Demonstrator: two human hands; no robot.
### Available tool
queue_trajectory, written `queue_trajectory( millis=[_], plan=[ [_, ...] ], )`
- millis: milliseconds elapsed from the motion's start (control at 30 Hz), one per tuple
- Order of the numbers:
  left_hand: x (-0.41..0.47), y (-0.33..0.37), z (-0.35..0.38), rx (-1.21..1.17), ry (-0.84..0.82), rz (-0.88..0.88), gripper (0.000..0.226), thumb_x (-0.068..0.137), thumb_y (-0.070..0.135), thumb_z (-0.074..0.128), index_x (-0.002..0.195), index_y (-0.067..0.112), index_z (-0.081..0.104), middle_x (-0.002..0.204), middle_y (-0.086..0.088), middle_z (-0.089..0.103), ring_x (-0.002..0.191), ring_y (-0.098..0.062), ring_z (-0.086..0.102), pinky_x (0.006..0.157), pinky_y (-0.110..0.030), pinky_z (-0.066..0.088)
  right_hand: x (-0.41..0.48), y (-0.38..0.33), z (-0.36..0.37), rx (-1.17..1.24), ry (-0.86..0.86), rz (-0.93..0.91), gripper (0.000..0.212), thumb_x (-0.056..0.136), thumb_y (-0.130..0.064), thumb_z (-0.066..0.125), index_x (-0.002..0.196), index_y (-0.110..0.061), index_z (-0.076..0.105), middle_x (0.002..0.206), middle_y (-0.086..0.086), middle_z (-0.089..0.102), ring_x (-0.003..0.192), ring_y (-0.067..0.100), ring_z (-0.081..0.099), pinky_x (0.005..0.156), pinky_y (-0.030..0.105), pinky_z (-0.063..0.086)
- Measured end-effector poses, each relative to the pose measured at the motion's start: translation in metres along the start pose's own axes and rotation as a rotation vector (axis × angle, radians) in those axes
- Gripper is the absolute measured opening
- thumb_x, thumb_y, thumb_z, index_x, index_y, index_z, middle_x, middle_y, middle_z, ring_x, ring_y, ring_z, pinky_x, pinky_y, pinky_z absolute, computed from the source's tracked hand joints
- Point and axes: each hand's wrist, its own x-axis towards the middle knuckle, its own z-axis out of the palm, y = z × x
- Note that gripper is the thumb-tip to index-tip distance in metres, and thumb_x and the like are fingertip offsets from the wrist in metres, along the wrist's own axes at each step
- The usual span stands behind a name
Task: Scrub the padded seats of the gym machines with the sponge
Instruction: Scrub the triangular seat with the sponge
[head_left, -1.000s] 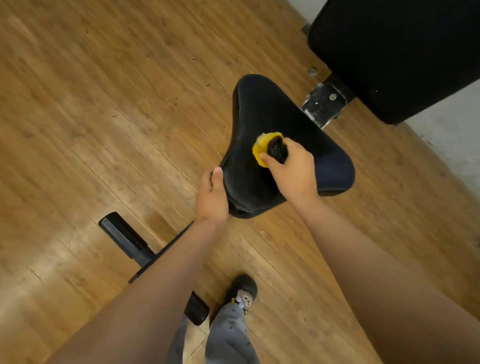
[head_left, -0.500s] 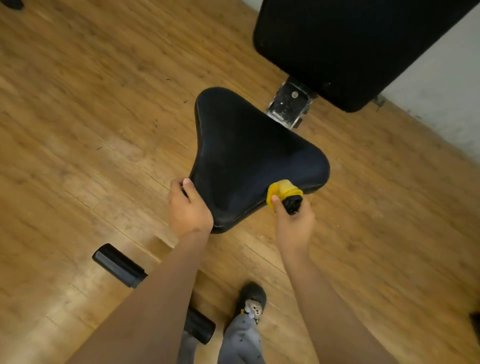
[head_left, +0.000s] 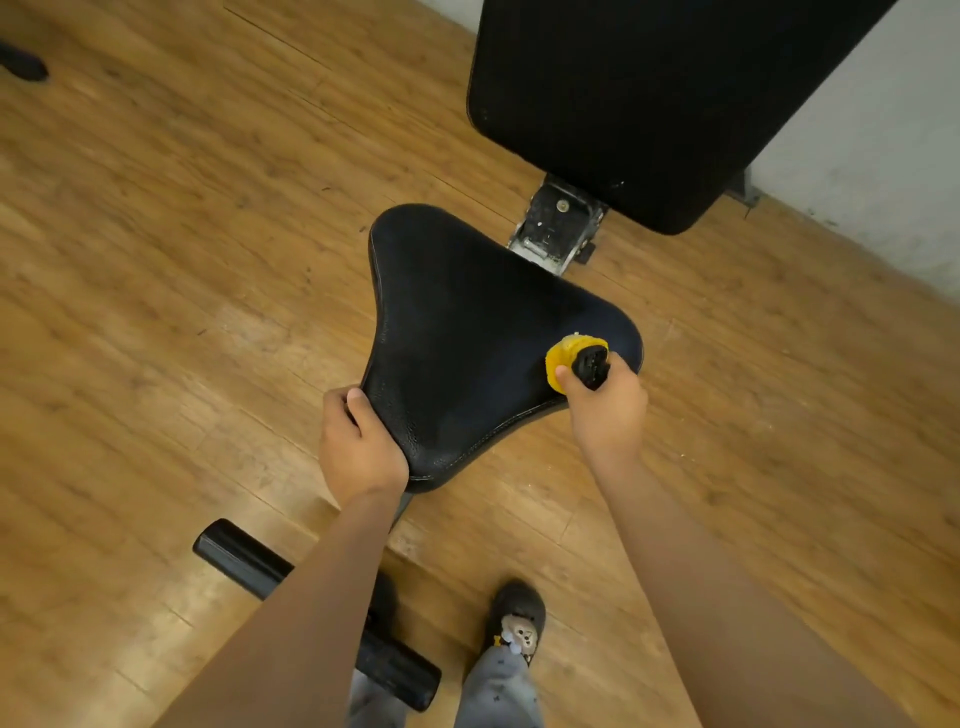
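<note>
The seat (head_left: 483, 322) is a black padded triangle with rounded corners. Its narrow tip points near and its wide edge lies far, next to a metal bracket (head_left: 558, 223). Beyond the bracket stands the black back pad (head_left: 649, 104), which extends to the far edge of the view. The sponge (head_left: 569, 356) is yellow with a black part on its near-right side, and it lies on the right corner of the seat, in contact with the padding. The right grip (head_left: 608, 410) holds the sponge: the thumb lies against the yellow side and the fingers are curled round the black part. The right grip sits at the near-right edge of the seat, partly over the floor (head_left: 156, 260). The left grip (head_left: 361, 447) clamps the near-left edge of the seat, close to the tip: the thumb lies on top of the padding and the fingers are curled over the rim; their tips are hidden. Both forearms enter from the near edge of the view. A black roller (head_left: 244, 558) lies across the near area below the seat tip, partly hidden by the left forearm. A dark shoe (head_left: 517, 618) with a small figure on its top stands on the floor to the right of the roller, above grey trouser fabric. The floor is wood plank. A pale wall (head_left: 883, 156) meets it at the far right.
</note>
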Motion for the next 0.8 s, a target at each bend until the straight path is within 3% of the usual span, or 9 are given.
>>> queue_trajectory(
  millis=[133, 200, 300, 367, 467, 633, 800],
  plan=[
    [-0.003, 0.006, -0.001, -0.010, -0.043, -0.015, 0.031, 0.105, 0.034, 0.026, 0.110, 0.018, 0.051, 0.100, -0.001, 0.058, 0.090, -0.022, 0.054, 0.073, -0.033, 0.038, -0.023, -0.013, 0.004, -0.066, -0.065, -0.074, 0.029, 0.086, -0.031, 0.070, 0.105, -0.012, 0.061, 0.097, 0.002, 0.065, 0.088, 0.017, 0.059, 0.068, 0.026, 0.044],
    [-0.004, 0.009, -0.004, -0.026, -0.082, -0.034, 0.029, 0.105, 0.036, 0.025, 0.109, 0.019, 0.049, 0.101, -0.001, 0.057, 0.091, -0.022, 0.054, 0.074, -0.033, 0.039, -0.043, -0.025, 0.013, -0.105, -0.168, -0.204, 0.031, 0.084, -0.032, 0.071, 0.106, -0.011, 0.061, 0.100, 0.003, 0.065, 0.093, 0.018, 0.060, 0.075, 0.028, 0.048],
    [-0.002, 0.010, -0.012, -0.086, -0.166, -0.115, 0.030, 0.105, 0.039, 0.026, 0.112, 0.018, 0.046, 0.105, -0.006, 0.057, 0.093, -0.025, 0.054, 0.078, -0.037, 0.042, -0.072, -0.048, 0.033, -0.241, -0.354, -0.437, 0.034, 0.085, -0.033, 0.070, 0.108, -0.011, 0.060, 0.104, 0.003, 0.062, 0.098, 0.018, 0.057, 0.074, 0.023, 0.040],
    [-0.001, 0.010, -0.016, -0.087, -0.263, -0.199, 0.035, 0.103, 0.045, 0.027, 0.118, 0.018, 0.045, 0.104, -0.005, 0.057, 0.095, -0.026, 0.054, 0.084, -0.040, 0.046, -0.073, -0.062, 0.041, -0.294, -0.406, -0.500, 0.034, 0.085, -0.033, 0.069, 0.109, -0.012, 0.059, 0.104, 0.003, 0.061, 0.099, 0.019, 0.056, 0.074, 0.025, 0.038],
    [0.003, 0.009, -0.022, -0.086, -0.330, -0.250, 0.042, 0.101, 0.051, 0.030, 0.121, 0.018, 0.045, 0.110, -0.007, 0.058, 0.103, -0.027, 0.055, 0.094, -0.046, 0.047, -0.048, -0.085, 0.053, -0.316, -0.389, -0.531, 0.031, 0.085, -0.032, 0.069, 0.107, -0.012, 0.059, 0.104, 0.003, 0.061, 0.100, 0.020, 0.057, 0.077, 0.027, 0.042],
    [0.007, 0.006, -0.021, -0.180, -0.373, -0.227, 0.035, 0.101, 0.050, 0.030, 0.113, 0.020, 0.042, 0.105, -0.003, 0.056, 0.104, -0.025, 0.055, 0.093, -0.045, 0.047, 0.013, -0.126, 0.087, -0.347, -0.299, -0.555, 0.032, 0.084, -0.030, 0.072, 0.106, -0.009, 0.062, 0.106, 0.010, 0.066, 0.104, 0.028, 0.060, 0.080, 0.034, 0.045],
    [0.012, -0.003, -0.025, -0.287, -0.428, -0.275, 0.033, 0.100, 0.049, 0.037, 0.114, 0.020, 0.046, 0.116, -0.005, 0.058, 0.110, -0.025, 0.055, 0.100, -0.044, 0.046, 0.014, -0.140, 0.104, -0.413, -0.300, -0.614, 0.029, 0.085, -0.028, 0.071, 0.105, -0.008, 0.062, 0.106, 0.012, 0.067, 0.104, 0.030, 0.060, 0.080, 0.037, 0.046]
  ],
)
